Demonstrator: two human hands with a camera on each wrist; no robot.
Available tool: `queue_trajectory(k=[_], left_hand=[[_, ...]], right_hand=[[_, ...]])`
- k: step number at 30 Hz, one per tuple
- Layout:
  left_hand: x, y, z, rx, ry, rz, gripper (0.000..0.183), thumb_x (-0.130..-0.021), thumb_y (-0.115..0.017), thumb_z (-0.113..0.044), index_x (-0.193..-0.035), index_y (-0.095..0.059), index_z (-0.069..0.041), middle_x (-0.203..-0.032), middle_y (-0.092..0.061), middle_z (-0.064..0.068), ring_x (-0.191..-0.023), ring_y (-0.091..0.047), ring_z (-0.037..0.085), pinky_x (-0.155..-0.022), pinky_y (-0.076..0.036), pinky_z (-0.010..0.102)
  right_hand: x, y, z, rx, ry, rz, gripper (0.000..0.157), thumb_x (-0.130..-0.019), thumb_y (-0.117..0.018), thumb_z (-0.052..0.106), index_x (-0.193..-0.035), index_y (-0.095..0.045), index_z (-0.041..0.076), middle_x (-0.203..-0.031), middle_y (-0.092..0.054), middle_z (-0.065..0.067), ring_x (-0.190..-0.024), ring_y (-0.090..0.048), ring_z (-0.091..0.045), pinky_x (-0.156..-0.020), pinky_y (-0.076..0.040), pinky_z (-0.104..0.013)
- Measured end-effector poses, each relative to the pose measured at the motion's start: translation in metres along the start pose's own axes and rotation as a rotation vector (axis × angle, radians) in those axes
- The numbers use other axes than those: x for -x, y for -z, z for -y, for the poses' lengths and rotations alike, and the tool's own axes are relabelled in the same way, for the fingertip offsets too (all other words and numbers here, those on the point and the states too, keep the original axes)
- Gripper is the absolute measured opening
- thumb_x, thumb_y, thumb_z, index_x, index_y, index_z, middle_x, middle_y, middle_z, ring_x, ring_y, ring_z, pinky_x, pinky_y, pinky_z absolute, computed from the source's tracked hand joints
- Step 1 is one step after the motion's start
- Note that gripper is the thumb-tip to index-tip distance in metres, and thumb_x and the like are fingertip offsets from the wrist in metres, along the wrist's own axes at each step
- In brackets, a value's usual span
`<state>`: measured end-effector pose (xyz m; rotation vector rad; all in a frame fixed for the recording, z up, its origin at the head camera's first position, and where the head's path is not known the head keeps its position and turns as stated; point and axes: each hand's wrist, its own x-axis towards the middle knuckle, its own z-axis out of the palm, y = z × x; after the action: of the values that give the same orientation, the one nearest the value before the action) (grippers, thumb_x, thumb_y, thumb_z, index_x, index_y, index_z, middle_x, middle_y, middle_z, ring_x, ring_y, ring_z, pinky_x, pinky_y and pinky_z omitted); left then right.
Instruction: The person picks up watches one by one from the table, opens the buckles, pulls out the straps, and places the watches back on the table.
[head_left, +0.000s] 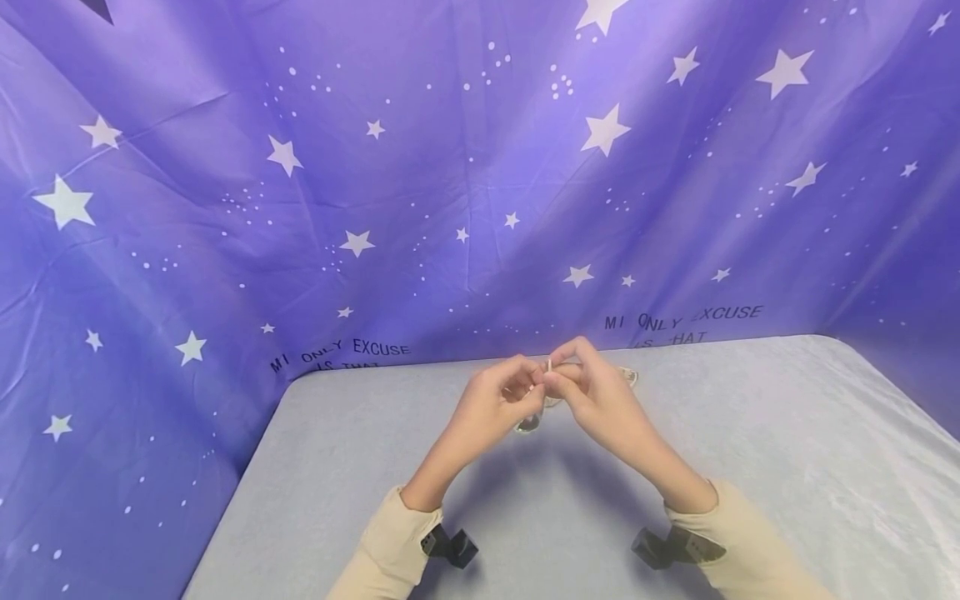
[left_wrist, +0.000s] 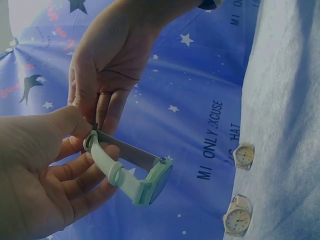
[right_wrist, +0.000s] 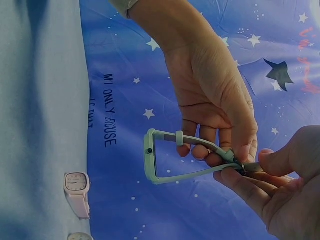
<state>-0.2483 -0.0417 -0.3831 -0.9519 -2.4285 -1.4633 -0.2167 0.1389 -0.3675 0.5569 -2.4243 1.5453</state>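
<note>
A pale green wristwatch hangs between the two hands, its strap looped and its dark face turned away from the fingers. My left hand pinches the buckle end of the strap between thumb and fingers. From the other side my right hand grips the opposite strap end, with its thumb and forefinger right at the buckle. In the right wrist view the strap tip passes through the buckle toward the right thumb. In the head view the fingers hide most of the watch, and only its case shows below.
Beyond the hands, a pink square-faced watch lies on the grey cloth-covered table. Two pale round-faced watches show in the left wrist view, one lower and one higher. A purple star-patterned curtain stands behind the table edge.
</note>
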Motion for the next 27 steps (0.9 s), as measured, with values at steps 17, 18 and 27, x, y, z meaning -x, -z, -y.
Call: queue_trajectory(k=[17,18,27], left_hand=[[-0.0007,0.0018,-0.0008,0.062,0.013,0.016,0.008,-0.091,-0.066,-0.003,-0.093,-0.062,-0.009,-0.091,-0.072,0.007,-0.076,-0.064,0.007,-0.071,-0.058,0.024],[-0.0009,0.0020,-0.0008,0.064,0.013,0.016,0.009,-0.091,-0.067,-0.002,-0.093,-0.062,-0.010,-0.091,-0.072,0.007,-0.076,-0.064,0.007,-0.071,-0.058,0.024],[-0.0014,0.0033,-0.0004,0.090,0.034,0.028,0.008,-0.091,-0.066,-0.002,-0.094,-0.063,-0.009,-0.094,-0.071,0.007,-0.077,-0.064,0.006,-0.072,-0.058,0.024]], right_hand=[[-0.0001,0.0028,-0.0002,-0.029,-0.021,0.001,0.016,-0.099,-0.061,0.000,-0.113,-0.052,0.001,-0.110,-0.076,-0.021,-0.098,-0.076,-0.030,-0.094,-0.060,-0.049],[-0.0003,0.0028,-0.0003,-0.032,-0.022,0.003,0.016,-0.099,-0.060,0.000,-0.113,-0.051,0.001,-0.110,-0.076,-0.021,-0.098,-0.076,-0.030,-0.094,-0.060,-0.048],[-0.0006,0.0033,-0.0005,-0.040,-0.018,0.007,0.016,-0.099,-0.060,0.000,-0.113,-0.052,0.000,-0.110,-0.076,-0.021,-0.098,-0.076,-0.030,-0.094,-0.059,-0.049]])
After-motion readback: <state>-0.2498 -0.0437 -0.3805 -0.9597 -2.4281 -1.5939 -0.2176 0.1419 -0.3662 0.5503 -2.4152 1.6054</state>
